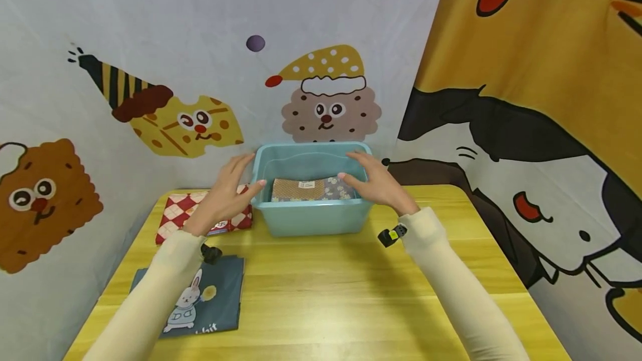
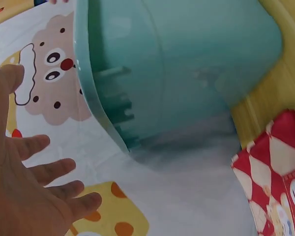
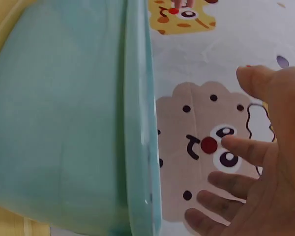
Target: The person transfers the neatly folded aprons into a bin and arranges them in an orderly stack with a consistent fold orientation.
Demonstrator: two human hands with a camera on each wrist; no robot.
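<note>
A light blue plastic bin (image 1: 316,219) stands at the back of the table. Inside it lie folded cloths, one brown with dots (image 1: 288,189) and a white label, one grey with flowers (image 1: 337,188). My left hand (image 1: 228,194) is spread beside the bin's left rim, holding nothing. On the other side my right hand (image 1: 373,180) hovers by the right rim with fingers apart and nothing in its grasp. Both wrist views show a gap between the fingers and the bin wall (image 2: 187,59).
A red and white diamond-patterned folded cloth (image 1: 175,213) lies left of the bin, partly behind the left hand. Nearer on the wooden table (image 1: 311,294) is a dark blue folded cloth (image 1: 220,299) with a rabbit print, overlapped by the left sleeve. A printed curtain (image 1: 321,15) hangs behind.
</note>
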